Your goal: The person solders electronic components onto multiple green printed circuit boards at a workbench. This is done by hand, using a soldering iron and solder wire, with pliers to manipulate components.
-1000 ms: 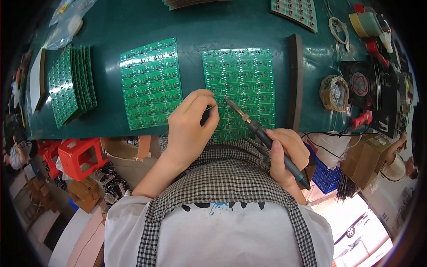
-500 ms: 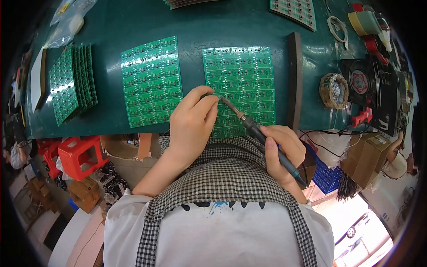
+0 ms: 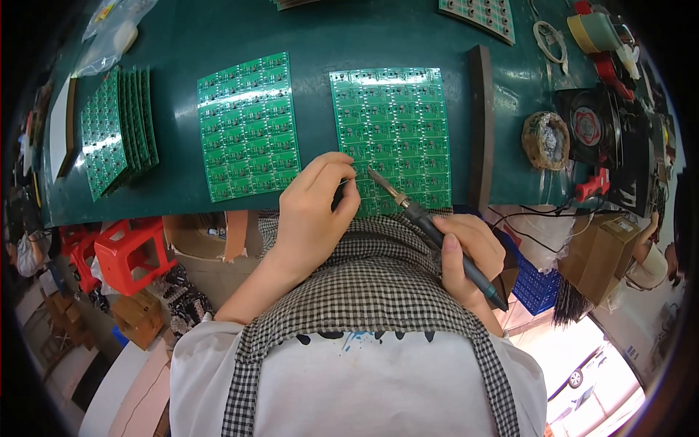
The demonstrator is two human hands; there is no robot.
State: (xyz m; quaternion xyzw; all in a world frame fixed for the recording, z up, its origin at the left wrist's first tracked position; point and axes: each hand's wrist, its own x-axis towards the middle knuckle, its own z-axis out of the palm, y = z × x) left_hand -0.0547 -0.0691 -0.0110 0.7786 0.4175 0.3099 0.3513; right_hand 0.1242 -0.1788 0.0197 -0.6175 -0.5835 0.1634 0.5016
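Observation:
My right hand (image 3: pixel 473 255) is wrapped around the handle of a soldering iron (image 3: pixel 424 220), which slants up and to the left. Its metal tip hovers at or just over a green circuit board panel (image 3: pixel 397 109) dotted with small parts; contact cannot be made out. My left hand (image 3: pixel 314 211) is at this panel's left edge, thumb and fingers pinched together close to the tip. Whatever thin thing the pinch holds is too small to name. A second green circuit board panel (image 3: pixel 247 138) lies to the left of my left hand.
Several panels stand stacked (image 3: pixel 120 135) on the far left. A dark bar (image 3: pixel 480 131) borders the working panel on the right. Beyond it are a round tip-cleaner pot (image 3: pixel 546 142), a black fan (image 3: pixel 588 131) and a cable coil (image 3: pixel 550 42). Red stools (image 3: pixel 131 251) stand below the table.
The iron's tip and my left fingers have shifted slightly down and to the right on the panel. Both panels appear a little higher in the picture.

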